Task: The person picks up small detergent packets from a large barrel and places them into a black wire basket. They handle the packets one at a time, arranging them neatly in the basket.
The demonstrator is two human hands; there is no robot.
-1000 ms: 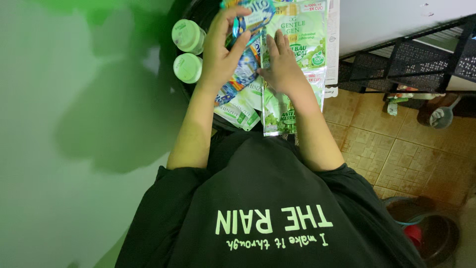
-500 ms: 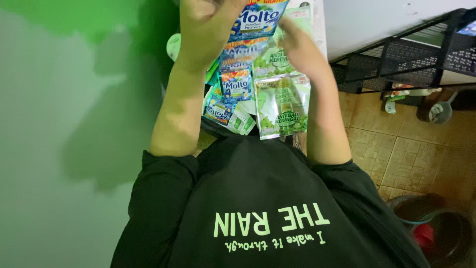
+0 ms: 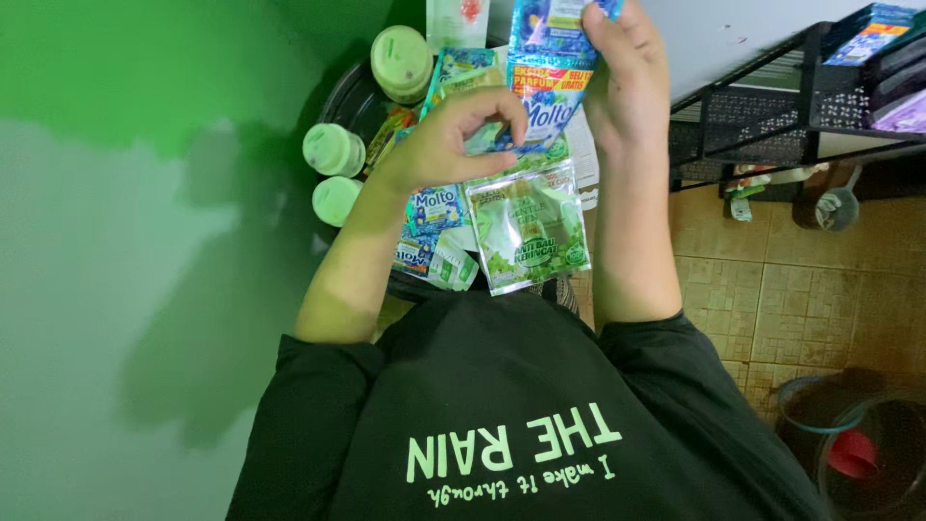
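My right hand point(image 3: 625, 82) grips the top of a blue sachet point(image 3: 552, 72) and holds it up. My left hand point(image 3: 449, 145) pinches that sachet's lower edge, fingers curled on it. Just under the pinch hangs a clear green sachet point(image 3: 529, 230); whether it is joined to the blue one I cannot tell. More blue and green sachets point(image 3: 434, 236) lie in a heap under my left wrist, on a dark round tray point(image 3: 355, 96).
Three green-lidded jars point(image 3: 334, 150) stand at the tray's left and far side. A black wire rack point(image 3: 772, 116) holding packets is on the right. Tiled floor point(image 3: 772, 289) runs below it, with dark buckets point(image 3: 868, 453) at bottom right. A green wall point(image 3: 116, 193) fills the left.
Both hands have lifted off the heap. My right hand has risen with the blue sachet; my left hand has come down to pinch its lower edge.
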